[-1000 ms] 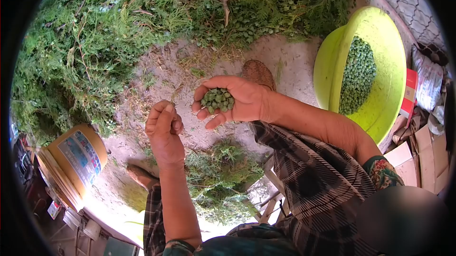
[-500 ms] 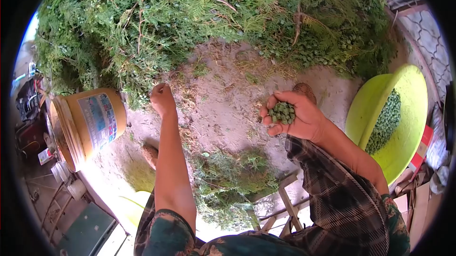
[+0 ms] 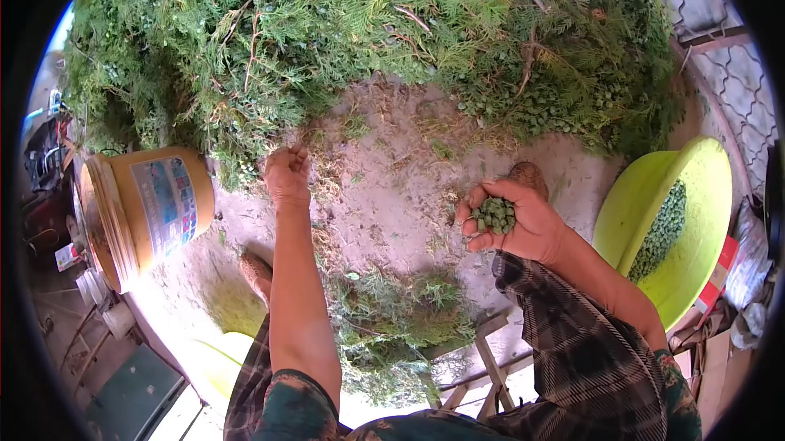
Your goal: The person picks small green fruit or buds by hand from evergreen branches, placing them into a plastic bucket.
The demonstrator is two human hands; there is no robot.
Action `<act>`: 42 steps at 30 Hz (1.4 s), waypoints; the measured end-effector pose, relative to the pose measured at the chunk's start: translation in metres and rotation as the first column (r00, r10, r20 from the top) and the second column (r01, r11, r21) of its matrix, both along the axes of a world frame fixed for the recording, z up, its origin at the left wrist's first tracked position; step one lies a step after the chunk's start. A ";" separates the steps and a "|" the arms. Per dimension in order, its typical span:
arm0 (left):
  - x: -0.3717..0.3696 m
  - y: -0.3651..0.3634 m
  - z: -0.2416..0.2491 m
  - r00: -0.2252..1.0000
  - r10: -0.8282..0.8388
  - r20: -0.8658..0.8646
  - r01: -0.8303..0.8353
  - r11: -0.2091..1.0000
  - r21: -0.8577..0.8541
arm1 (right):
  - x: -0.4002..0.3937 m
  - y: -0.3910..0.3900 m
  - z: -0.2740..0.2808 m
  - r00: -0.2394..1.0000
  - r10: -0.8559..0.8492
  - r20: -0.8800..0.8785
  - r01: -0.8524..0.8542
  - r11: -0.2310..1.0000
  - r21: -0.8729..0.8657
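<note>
My right hand (image 3: pixel 533 227) is cupped, palm up, around a heap of small green cones (image 3: pixel 494 216), which look like those of a thuja. The curled fingers of my left hand (image 3: pixel 288 176) are closed near the lower edge of a large pile of green conifer branches (image 3: pixel 352 24). What they hold, if anything, is hidden. At the right, a yellow-green basin (image 3: pixel 702 257) stands tilted, with many more green cones (image 3: pixel 662 232) inside it.
A yellow bucket (image 3: pixel 200 195) lies on its side at the left. Loose sprigs (image 3: pixel 392 314) lie on the dusty floor (image 3: pixel 392 212) close to my body, beside a wooden frame (image 3: pixel 491 363). A shoe (image 3: pixel 529 177) shows beyond my right hand, another (image 3: pixel 256 273) beside my left forearm.
My left hand has turned slightly, so its curled fingers show more. The right hand keeps its hold on the cones. The whole view has shifted a little.
</note>
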State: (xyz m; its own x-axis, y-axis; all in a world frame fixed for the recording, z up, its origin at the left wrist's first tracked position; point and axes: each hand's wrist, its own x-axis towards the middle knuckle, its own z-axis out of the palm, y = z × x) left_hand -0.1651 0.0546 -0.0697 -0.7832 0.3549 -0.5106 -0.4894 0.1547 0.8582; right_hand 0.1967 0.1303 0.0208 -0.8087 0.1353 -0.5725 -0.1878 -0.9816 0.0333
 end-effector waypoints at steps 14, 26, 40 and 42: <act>0.001 0.037 -0.018 0.646 -0.610 -0.458 0.152 0.691 -0.707 | 0.000 -0.001 -0.001 1.000 0.019 -0.007 -0.019 1.000 0.015; -0.029 0.006 -0.016 0.996 -0.053 0.067 0.057 0.996 -0.072 | 0.000 -0.003 0.000 0.998 0.040 0.039 -0.041 0.999 0.024; -0.033 0.022 -0.031 0.684 -0.611 -0.399 0.162 0.660 -0.733 | -0.002 0.000 -0.002 0.998 0.038 0.051 -0.038 0.999 0.007; -0.039 0.004 -0.027 0.936 -0.330 -0.118 0.299 0.927 -0.225 | -0.002 -0.001 -0.002 0.998 0.039 0.047 -0.040 0.999 0.010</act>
State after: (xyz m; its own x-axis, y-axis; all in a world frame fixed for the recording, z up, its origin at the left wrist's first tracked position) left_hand -0.2037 0.0590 -0.0963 -0.7212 0.4983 -0.4812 -0.2543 0.4558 0.8530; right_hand 0.1951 0.1292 0.0191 -0.7859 0.1105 -0.6084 -0.1500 -0.9886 0.0143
